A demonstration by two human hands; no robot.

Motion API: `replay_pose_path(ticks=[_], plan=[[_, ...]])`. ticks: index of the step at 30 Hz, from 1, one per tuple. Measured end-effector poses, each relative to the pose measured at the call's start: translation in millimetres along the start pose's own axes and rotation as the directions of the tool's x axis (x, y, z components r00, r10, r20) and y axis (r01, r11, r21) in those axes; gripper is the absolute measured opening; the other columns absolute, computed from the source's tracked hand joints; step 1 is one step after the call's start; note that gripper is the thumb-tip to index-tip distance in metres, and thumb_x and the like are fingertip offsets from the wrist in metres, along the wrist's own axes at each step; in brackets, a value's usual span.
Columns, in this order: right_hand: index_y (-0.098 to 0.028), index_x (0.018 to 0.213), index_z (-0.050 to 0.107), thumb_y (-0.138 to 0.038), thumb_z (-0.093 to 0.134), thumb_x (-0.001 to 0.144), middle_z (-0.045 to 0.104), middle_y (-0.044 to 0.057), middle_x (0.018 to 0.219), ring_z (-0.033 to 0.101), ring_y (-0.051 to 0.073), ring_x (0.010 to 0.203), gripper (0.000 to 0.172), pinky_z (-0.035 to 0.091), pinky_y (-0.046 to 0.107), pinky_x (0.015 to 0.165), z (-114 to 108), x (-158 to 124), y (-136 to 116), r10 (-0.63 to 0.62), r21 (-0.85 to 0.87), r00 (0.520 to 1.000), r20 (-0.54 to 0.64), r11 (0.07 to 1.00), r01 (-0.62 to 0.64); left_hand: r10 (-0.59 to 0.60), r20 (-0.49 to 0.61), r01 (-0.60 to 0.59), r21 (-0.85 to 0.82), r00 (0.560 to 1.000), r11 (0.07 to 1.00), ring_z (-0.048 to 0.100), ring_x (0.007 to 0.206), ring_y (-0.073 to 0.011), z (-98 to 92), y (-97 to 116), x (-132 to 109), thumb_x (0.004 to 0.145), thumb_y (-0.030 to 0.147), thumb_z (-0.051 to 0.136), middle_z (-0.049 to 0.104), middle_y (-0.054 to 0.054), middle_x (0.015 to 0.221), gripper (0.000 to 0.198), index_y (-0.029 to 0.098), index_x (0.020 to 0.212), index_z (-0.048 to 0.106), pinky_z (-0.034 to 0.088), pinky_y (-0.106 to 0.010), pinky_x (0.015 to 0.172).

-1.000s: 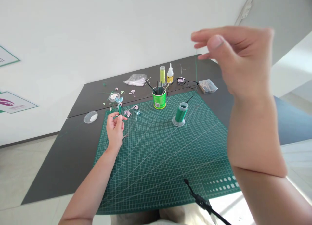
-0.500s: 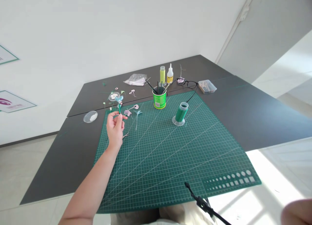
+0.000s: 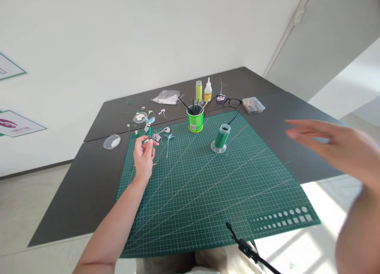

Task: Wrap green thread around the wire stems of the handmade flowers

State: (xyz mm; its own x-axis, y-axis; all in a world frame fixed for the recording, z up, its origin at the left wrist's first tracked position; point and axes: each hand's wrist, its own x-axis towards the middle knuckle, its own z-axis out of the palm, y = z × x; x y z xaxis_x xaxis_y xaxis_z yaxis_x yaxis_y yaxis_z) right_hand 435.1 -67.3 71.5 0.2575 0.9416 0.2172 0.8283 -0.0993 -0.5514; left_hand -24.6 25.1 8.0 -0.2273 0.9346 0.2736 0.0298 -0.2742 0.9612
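My left hand point(image 3: 144, 155) pinches the green stem of a small light-blue flower point(image 3: 150, 122) and holds it upright over the left part of the green cutting mat point(image 3: 196, 195). My right hand point(image 3: 335, 145) is raised at the right, blurred, its fingers stretched out with nothing seen in them. A spool of green thread point(image 3: 222, 137) stands on the mat between the hands. Just right of my left hand lie another light-blue flower on a stem point(image 3: 169, 138) and a purple flower piece point(image 3: 156, 137). Scissors, partly hidden, lie behind my left wrist.
A green tin point(image 3: 195, 121) of tools stands at the mat's back edge. Behind it are a yellow-green thread spool point(image 3: 198, 91), a glue bottle point(image 3: 208, 92), eyeglasses point(image 3: 234, 103) and a clear box point(image 3: 253, 104). Shallow dishes point(image 3: 112, 142) sit at the left. A black strap point(image 3: 249, 252) hangs in front.
My right hand has come up into view from the lower right edge, fingers outstretched. My left hand still holds the blue flower in nearly the same place; the view has shifted slightly.
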Motion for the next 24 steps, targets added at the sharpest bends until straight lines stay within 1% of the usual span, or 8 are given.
replay_pose_path(ticks=[2,4,8,12,16,18,21,24], plan=[[-0.034,0.138,0.062,-0.063,0.068,0.080,0.073,0.008,0.122,0.070,0.025,0.087,0.065,0.056,0.042,0.079,33,20,-44,-0.070,0.187,0.991,0.111,0.981,0.049,-0.011,0.018,0.011,0.006,1.000,1.000,0.040,0.044,-0.0052,0.7,0,-1,0.086,0.042,0.073,0.068,0.000,0.075,0.031,0.020,0.098,0.055,0.027,-0.015,0.037],[-0.031,0.145,0.055,-0.058,0.073,0.078,0.068,0.010,0.132,0.069,0.025,0.093,0.075,0.055,0.038,0.074,67,39,-76,-0.194,0.214,0.954,0.230,0.966,0.145,-0.028,0.038,0.027,0.014,0.999,1.000,0.040,0.044,-0.0053,1.7,1,-2,0.086,0.043,0.073,0.068,0.000,0.075,0.032,0.020,0.099,0.054,0.027,-0.015,0.037],[-0.020,0.110,0.074,-0.046,0.077,0.076,0.074,0.008,0.087,0.066,0.022,0.074,0.043,0.052,0.038,0.072,118,82,-92,-0.259,0.197,0.924,0.283,0.958,0.209,-0.050,0.084,0.048,0.029,0.995,0.998,0.041,0.045,-0.0058,3.9,1,-5,0.088,0.042,0.071,0.068,-0.001,0.076,0.031,0.020,0.101,0.054,0.028,-0.015,0.038],[-0.016,0.107,0.074,-0.035,0.079,0.074,0.072,0.008,0.084,0.065,0.023,0.077,0.038,0.051,0.039,0.076,143,127,-79,-0.206,0.213,0.973,0.100,0.960,0.181,-0.058,0.127,0.051,0.052,0.990,0.997,0.041,0.044,-0.0059,6.0,-1,-8,0.089,0.042,0.069,0.070,-0.001,0.077,0.029,0.021,0.101,0.055,0.030,-0.016,0.038],[-0.016,0.111,0.070,-0.034,0.077,0.075,0.073,0.010,0.092,0.064,0.024,0.080,0.041,0.051,0.041,0.080,154,147,-75,-0.159,0.232,0.986,0.056,0.962,0.142,-0.135,0.235,0.114,0.102,0.962,0.988,0.047,0.043,-0.0065,8.5,-3,-13,0.090,0.046,0.067,0.073,-0.003,0.081,0.031,0.020,0.102,0.053,0.033,-0.017,0.037],[-0.017,0.118,0.066,-0.039,0.077,0.077,0.070,0.012,0.099,0.063,0.027,0.089,0.047,0.051,0.044,0.082,152,140,-79,-0.172,0.162,0.985,-0.032,0.971,0.175,-0.205,0.309,0.170,0.138,0.929,0.976,0.053,0.044,-0.0078,10.3,-4,-17,0.091,0.048,0.065,0.074,-0.004,0.083,0.033,0.020,0.103,0.051,0.035,-0.017,0.036],[-0.019,0.123,0.062,-0.047,0.064,0.088,0.063,0.017,0.115,0.058,0.034,0.108,0.045,0.048,0.050,0.090,146,114,-92,-0.175,0.067,0.930,-0.322,0.976,0.207,-0.262,0.371,0.222,0.149,0.891,0.964,0.057,0.044,-0.0092,14.3,-4,-23,0.092,0.051,0.064,0.076,-0.005,0.085,0.036,0.021,0.104,0.049,0.037,-0.017,0.035],[-0.021,0.098,0.065,-0.042,0.042,0.101,0.062,0.013,0.093,0.060,0.029,0.094,0.032,0.048,0.046,0.086,150,78,-112,-0.205,0.161,0.882,-0.425,0.942,0.296,-0.285,0.410,0.257,0.123,0.866,0.958,0.058,0.043,-0.0099,18.7,-1,-30,0.091,0.052,0.065,0.077,-0.006,0.085,0.038,0.021,0.104,0.048,0.038,-0.018,0.034]])
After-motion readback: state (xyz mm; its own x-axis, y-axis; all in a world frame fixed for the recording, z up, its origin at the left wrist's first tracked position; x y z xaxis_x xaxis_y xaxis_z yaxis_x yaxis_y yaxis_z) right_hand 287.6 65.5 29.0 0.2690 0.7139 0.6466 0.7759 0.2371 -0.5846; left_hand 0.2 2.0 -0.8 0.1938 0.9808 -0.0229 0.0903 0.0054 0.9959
